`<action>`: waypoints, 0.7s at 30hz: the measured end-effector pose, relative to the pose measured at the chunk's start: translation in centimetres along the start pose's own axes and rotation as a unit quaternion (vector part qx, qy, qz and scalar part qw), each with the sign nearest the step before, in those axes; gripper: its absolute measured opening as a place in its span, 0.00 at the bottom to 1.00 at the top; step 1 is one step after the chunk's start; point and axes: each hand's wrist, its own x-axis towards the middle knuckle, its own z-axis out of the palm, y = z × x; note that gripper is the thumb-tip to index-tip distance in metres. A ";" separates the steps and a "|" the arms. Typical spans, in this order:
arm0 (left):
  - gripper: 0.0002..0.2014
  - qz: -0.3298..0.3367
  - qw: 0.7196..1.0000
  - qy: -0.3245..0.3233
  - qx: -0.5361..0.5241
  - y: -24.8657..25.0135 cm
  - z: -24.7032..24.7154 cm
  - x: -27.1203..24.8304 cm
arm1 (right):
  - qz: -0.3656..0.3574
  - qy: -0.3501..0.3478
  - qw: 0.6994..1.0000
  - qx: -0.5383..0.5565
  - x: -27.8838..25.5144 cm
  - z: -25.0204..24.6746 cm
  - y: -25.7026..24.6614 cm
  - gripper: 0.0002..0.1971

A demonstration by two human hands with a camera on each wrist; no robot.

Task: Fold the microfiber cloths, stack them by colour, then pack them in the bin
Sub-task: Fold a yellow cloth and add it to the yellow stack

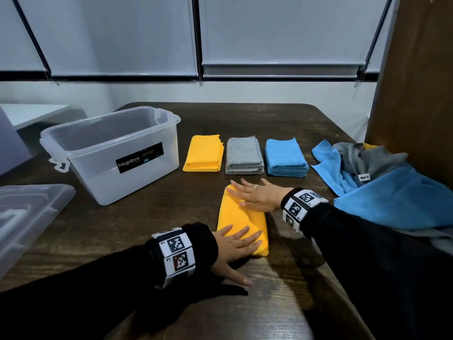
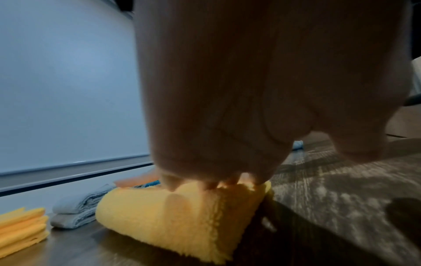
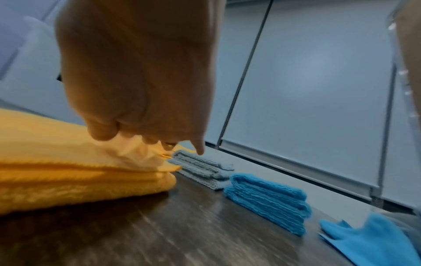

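Presently, both hands lie flat on one folded cloth at the lower centre of the head view.

Left hand [image 1: 235,244]: fingers straight and spread, pressing the near end of the yellow cloth [image 1: 241,224]; thumb on the table [image 1: 282,123]; nothing gripped.

Right hand [image 1: 257,196]: fingers extended, flat on the far end of the same cloth, a ring on one finger; it clasps nothing.

Yellow cloth: folded into a narrow oblong, lying on the table below the three stacks, apart from them.

Yellow stack [image 1: 203,157]: folded, centre of the frame, just right of the bin [image 1: 110,153].

Grey stack [image 1: 244,155]: between the yellow stack and the blue stack [image 1: 286,158], all three in a row.

Unfolded pile [image 1: 382,177]: blue and grey cloths with a bit of yellow, loose at the right edge.

Bin: clear plastic, open, left of centre, a black label on its side.

Lid [image 1: 27,217]: clear, at the lower left edge.

Left wrist view: fingertips [image 2: 173,183] rest on the yellow cloth's top.
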 end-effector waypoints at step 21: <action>0.12 -0.231 0.729 0.293 -0.574 -4.6 -0.1 -0.9 | 0.323 0.140 0.819 0.454 -2.2 2.1 2.0 0.15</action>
